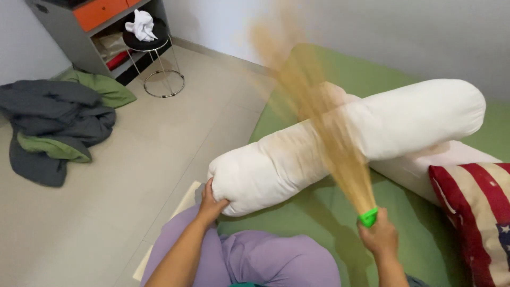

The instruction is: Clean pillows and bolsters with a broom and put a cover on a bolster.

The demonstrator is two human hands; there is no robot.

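A: What have your hands got?

B: Your left hand (211, 202) is cupped against the near end of the long white bolster (340, 143), fingers curled onto its soft, rounded tip. Your right hand (380, 236) is clenched around the green handle (368, 217) of a straw broom (313, 111), whose tan bristles fan upward, blurred, across the bolster's middle.

A: And where does the bolster lie?

B: Slantwise on the green mattress (340, 212), its near end at the mattress edge above your purple trousers (255, 255), its far end resting over a second white pillow (425, 165). A red-and-cream striped cushion (475, 212) sits just beside your right hand.

A: Room to move?

B: To your left the pale tiled floor (133, 175) lies open as far as the heap of grey and green blankets (56, 127). A round wire stool (154, 58) carrying a white cloth (141, 24) stands well apart, beside a grey shelf (79, 32).
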